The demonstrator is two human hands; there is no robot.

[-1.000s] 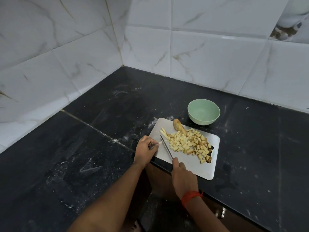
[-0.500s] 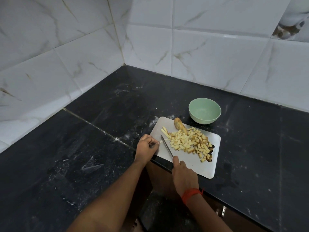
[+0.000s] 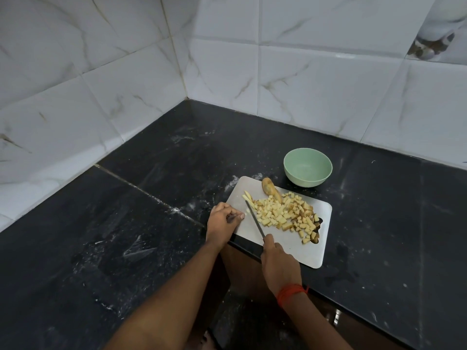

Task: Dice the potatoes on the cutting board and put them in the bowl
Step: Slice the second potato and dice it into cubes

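Knife [image 3: 255, 219] edged slightly toward the diced pile [image 3: 285, 213]; little else changed. Right hand [image 3: 278, 263] grips its handle, blade pointing away and leftward. Left hand [image 3: 221, 222]: fingers curled at the cutting board [image 3: 298, 251] left edge, contents indiscernible. Potato strips [image 3: 247, 196], uncut, lie just past the blade tip, nearer the left hand. Bowl [image 3: 303, 180], empty, stands on the worktop [image 3: 151, 223] beyond the board.

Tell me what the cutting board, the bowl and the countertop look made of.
Cutting board: pale grey, thin, matte, with rounded corners and a handle cut-out; plastic or brushed metal, unclear. Bowl: pale green, smooth satin surface; likely plastic or melamine. Countertop: black polished stone, probably granite, with faint veining and sheen.
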